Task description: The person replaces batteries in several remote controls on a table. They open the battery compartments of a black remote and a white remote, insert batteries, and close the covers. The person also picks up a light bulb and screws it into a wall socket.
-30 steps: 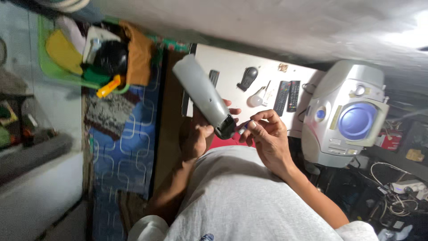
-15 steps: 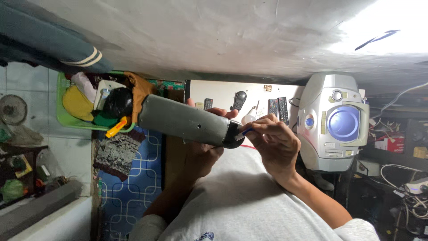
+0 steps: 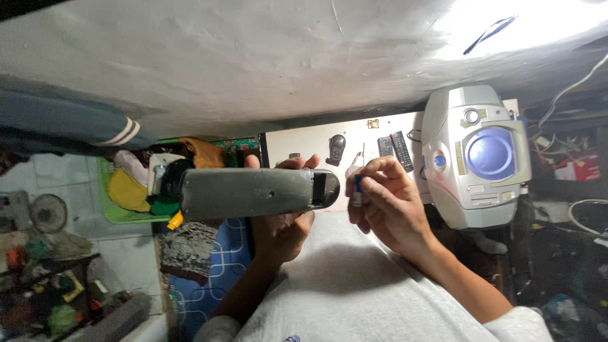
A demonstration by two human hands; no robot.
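Above white board: battery in right hand, beside remote.

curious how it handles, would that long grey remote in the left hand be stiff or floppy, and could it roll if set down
The grey remote probably stays stiff: it juts sideways past the left hand without sagging. Its flattish body looks unlikely to roll. It seems light, since one hand holds it near one end while the right hand pinches a small battery.

Light grey shirt, bare forearms

Long grey remote control level in mid-air, open battery bay facing small battery alongside.
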